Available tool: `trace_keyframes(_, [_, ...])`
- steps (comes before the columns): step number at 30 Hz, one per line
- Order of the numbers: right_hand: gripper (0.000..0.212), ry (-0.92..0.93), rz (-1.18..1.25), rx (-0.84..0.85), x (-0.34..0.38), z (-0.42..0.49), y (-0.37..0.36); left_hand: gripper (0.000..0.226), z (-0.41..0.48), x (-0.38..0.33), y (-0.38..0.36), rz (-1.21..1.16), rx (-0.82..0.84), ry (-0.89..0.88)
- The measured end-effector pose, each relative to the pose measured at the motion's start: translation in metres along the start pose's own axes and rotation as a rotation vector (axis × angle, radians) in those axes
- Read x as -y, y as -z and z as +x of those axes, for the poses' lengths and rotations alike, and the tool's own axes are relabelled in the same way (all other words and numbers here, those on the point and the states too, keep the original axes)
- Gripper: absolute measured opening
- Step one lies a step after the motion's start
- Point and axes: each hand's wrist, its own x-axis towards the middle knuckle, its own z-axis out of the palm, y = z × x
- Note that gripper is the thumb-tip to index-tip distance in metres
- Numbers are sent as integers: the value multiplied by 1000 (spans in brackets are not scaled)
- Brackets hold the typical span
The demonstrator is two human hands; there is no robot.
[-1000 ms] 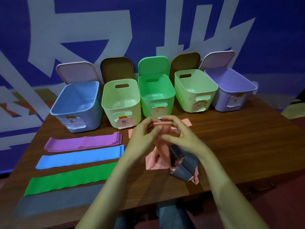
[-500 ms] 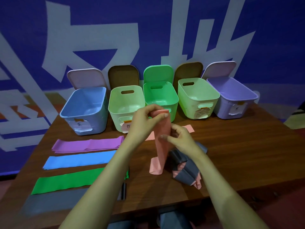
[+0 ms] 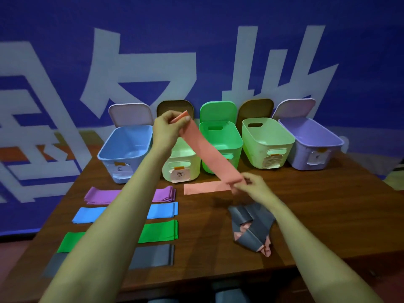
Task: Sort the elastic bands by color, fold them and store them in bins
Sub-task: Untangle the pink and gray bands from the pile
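A pink elastic band (image 3: 209,152) is stretched in the air between my hands. My left hand (image 3: 168,127) pinches its upper end above the pale green bin (image 3: 181,165). My right hand (image 3: 251,182) pinches its lower end just above the table. Another pink band (image 3: 205,187) lies flat below it. Purple (image 3: 162,194), blue (image 3: 162,211), green (image 3: 159,231) and grey (image 3: 153,255) bands lie flat in a column at the left, partly hidden by my left arm. A tangled heap of grey and pink bands (image 3: 251,228) sits at the right.
Five open bins stand in a row at the back of the wooden table (image 3: 317,215): blue (image 3: 124,154), pale green, green (image 3: 220,147), a second pale green (image 3: 266,145) and purple (image 3: 310,145). Their lids lean against the blue wall.
My left hand has lifted the pink band's top end up and to the left. My right hand slid down to the other end, pulling the band out straight and clear of the heap.
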Motion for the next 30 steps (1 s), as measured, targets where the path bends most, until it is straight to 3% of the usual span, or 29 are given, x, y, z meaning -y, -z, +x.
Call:
trace_keyframes(3, [16,-69,208,-168,6,5,22,4,-4,28,10,20,-27,116])
trace_keyframes(6, [18,-136,459,-252,4,15,39,14,-5,57,16,-1,-38,260])
trace_keyframes(10, [23,-284,497,-287,-13,34,52,9,-12,94,19,31,-20,401])
trace_keyframes(17, [33,-452,304,-415,-62,63,42,14,-30,179,6,246,-27,550])
trace_keyframes(21, [29,-378,-112,-535,-77,80,40,22,-33,202,-12,430,-37,580])
trace_keyframes(30, [35,-328,-383,-445,-95,99,39,26,-33,217,-35,731,-1,485])
